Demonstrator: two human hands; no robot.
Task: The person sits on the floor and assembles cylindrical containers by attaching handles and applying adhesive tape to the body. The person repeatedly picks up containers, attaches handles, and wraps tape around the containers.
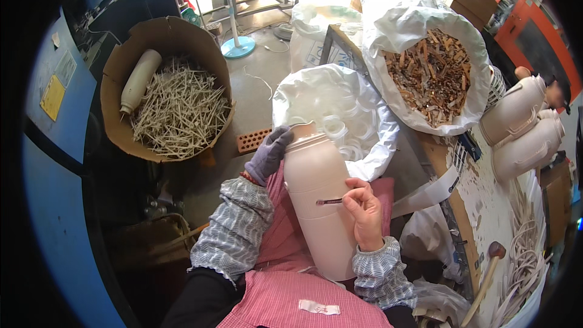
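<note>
Centre of the frame: pale pink, bottle-shaped plastic shell, its long axis slanting from mouth above to base at lower right.
At the mouth: grey-gloved left hand, fingers closed on the rim.
At the middle: bare right hand, by the shell's right edge, fingers pinching a slim dark tool across it; contact I can't tell.
Beyond the mouth: white sack of translucent rings.
Upper left: brown cardboard drum of thin pale sticks.

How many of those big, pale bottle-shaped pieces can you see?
4: one pale piece in the gloved left hand, another piece in the cardboard bin, and an upper piece and lower piece on the bench at right. More may be hidden.
</note>
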